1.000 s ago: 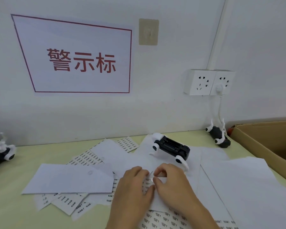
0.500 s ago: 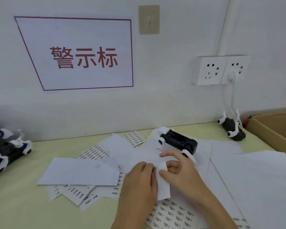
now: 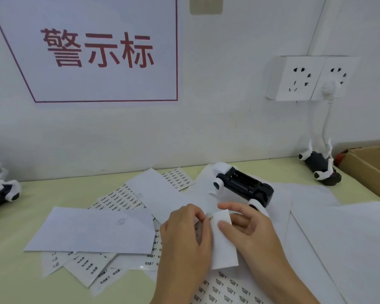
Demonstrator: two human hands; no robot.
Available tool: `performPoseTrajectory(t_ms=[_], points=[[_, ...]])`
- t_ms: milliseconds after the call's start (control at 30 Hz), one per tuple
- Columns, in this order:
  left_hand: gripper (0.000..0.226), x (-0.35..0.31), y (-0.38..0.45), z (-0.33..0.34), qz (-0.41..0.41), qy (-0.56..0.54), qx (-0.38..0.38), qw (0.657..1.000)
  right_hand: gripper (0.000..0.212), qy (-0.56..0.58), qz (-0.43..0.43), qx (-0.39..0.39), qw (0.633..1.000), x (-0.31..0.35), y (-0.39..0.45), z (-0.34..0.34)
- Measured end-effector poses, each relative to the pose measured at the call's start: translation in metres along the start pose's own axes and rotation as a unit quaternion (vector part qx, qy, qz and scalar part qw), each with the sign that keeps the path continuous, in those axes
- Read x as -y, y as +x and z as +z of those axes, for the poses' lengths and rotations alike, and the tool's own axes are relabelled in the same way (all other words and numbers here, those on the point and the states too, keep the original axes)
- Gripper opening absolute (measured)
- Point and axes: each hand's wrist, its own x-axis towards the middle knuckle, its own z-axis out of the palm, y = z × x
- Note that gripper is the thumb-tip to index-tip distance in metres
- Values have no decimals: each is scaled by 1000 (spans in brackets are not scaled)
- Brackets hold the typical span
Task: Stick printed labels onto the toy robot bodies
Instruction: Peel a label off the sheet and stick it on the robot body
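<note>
Your left hand (image 3: 184, 235) lies knuckles up over the label sheets, fingers curled, its fingertips meeting the left edge of a white backing strip (image 3: 223, 240); it seems to pinch a small label there, though the view is too blurred to be sure. Your right hand (image 3: 248, 229) grips the same strip, thumb pressed on its face, index finger stretched behind the top edge. Both forearms come up from the bottom edge. Just beyond your right fingers the black toy robot body (image 3: 242, 185) lies on loose paper, white wheels at its ends. Printed label sheets (image 3: 119, 197) spread over the green counter (image 3: 53, 194) left of your hands.
</note>
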Motion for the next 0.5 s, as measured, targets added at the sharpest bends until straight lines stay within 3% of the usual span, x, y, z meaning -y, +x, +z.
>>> performPoseTrajectory(t_ms=[167,300,400,500], points=[[18,4,-3,6,27,79,-20,996,35,-8,-12,24,1000,0,0,2],[8,4,-1,8,116,130,-112,978,40,6,-22,-1,1000,-4,1,2],[16,6,0,12,152,116,-150,970,40,46,-17,-17,999,-4,4,-1],[38,4,-1,15,140,118,-105,977,34,94,-17,-22,995,-4,5,-1]])
